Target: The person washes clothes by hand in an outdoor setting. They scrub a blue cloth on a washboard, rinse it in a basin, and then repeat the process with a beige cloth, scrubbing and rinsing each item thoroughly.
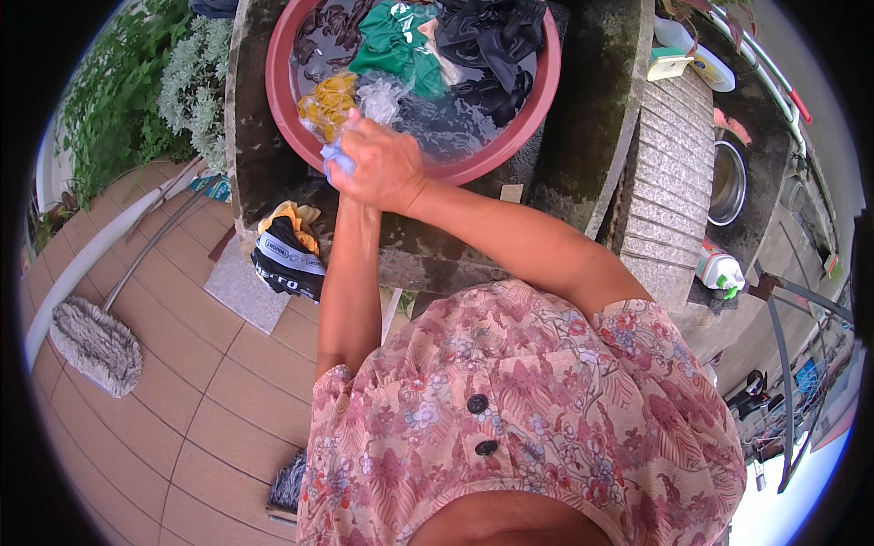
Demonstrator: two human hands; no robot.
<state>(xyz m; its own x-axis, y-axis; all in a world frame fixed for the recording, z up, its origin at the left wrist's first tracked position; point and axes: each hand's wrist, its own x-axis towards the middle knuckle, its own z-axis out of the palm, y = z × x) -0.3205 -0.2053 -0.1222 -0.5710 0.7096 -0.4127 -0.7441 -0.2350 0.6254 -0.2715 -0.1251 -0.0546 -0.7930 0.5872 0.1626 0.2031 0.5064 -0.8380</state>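
Observation:
My right hand [386,160] is clenched over a wet light-blue cloth [338,162] at the near left rim of a red plastic tub [471,167]. My left hand [347,194] is beneath it, mostly hidden, and grips the same cloth. Soapy water fills the tub. Yellow cloth [329,102] and a pale, bubbly clump [380,99] float just beyond my hands. Farther in are a green garment [396,44] with white marks, black clothing [491,34] on the right and dark brown cloth [331,31] on the left.
The tub stands inside a concrete trough [580,116]. A ridged stone washboard [672,170] lies right, with a scrub brush [669,65], bottles [720,269] and a metal basin [727,181] around it. Black-and-yellow cloth [290,256] hangs at the trough's corner; a mop [95,345] lies left.

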